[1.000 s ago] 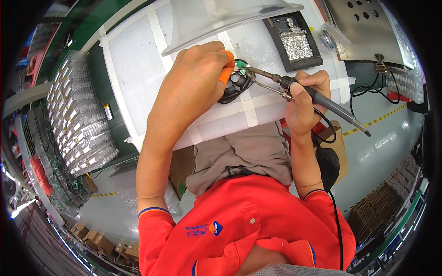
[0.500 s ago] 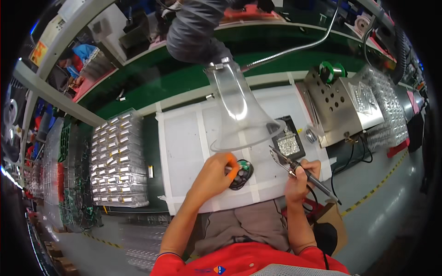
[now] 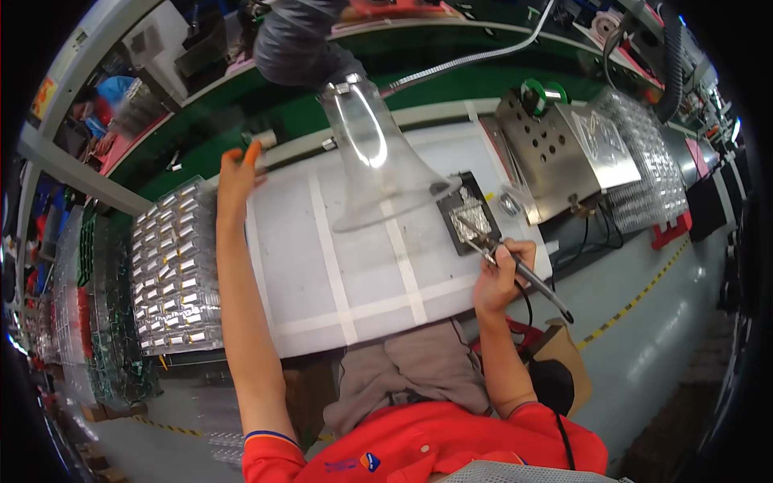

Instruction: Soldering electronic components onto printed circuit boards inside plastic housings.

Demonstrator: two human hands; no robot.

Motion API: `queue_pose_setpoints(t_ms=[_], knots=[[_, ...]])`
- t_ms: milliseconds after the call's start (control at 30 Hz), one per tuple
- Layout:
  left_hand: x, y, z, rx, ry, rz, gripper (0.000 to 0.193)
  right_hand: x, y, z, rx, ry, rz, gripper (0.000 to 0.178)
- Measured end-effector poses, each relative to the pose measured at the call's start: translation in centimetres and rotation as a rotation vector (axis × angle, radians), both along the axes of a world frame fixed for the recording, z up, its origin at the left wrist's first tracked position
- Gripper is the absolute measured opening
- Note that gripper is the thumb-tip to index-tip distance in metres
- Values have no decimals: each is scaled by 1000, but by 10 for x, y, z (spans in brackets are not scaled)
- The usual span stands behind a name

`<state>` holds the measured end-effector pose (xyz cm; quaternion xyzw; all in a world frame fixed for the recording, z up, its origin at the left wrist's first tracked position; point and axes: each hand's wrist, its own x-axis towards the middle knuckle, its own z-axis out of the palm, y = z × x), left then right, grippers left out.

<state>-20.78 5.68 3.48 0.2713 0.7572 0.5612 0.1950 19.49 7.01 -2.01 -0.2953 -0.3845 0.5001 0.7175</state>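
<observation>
My left hand (image 3: 236, 183), with orange covers on its fingertips, is stretched far out past the left edge of the white work mat (image 3: 294, 241). Its fingers are spread, and I see nothing held in them. Just beyond the fingertips lies a small pale, blurred object (image 3: 262, 139) that I cannot make out. My right hand (image 3: 501, 278) grips a soldering iron (image 3: 535, 288) with a thin metal guide beside its tip. That tip is over a black tray (image 3: 460, 229) holding silvery material (image 3: 473, 216); whether it touches is unclear.
A clear fume hood (image 3: 374, 161) on a grey hose (image 3: 302, 44) hangs over the mat. At the left are stacked clear trays (image 3: 177, 274) of small parts. A perforated metal box (image 3: 543, 153), a green solder spool (image 3: 541, 97) and more clear trays (image 3: 644, 153) are at the right.
My left hand has moved from the mat's middle to the far left. The dark round part with a green piece no longer shows on the mat. The iron's tip has come over the black tray.
</observation>
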Motion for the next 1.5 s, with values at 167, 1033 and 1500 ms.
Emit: queue_pose_setpoints(t_ms=[167, 1033, 1500], knots=[[7, 44, -34, -2, 473, 39, 61, 3, 1, -1, -20, -75, -31, 12], [36, 50, -74, -1, 594, -55, 27, 25, 32, 35, -150, -490, 98, 13], [37, 50, -72, -50, 675, -104, 21, 2, 55, 27, -78, -598, 83, 7]])
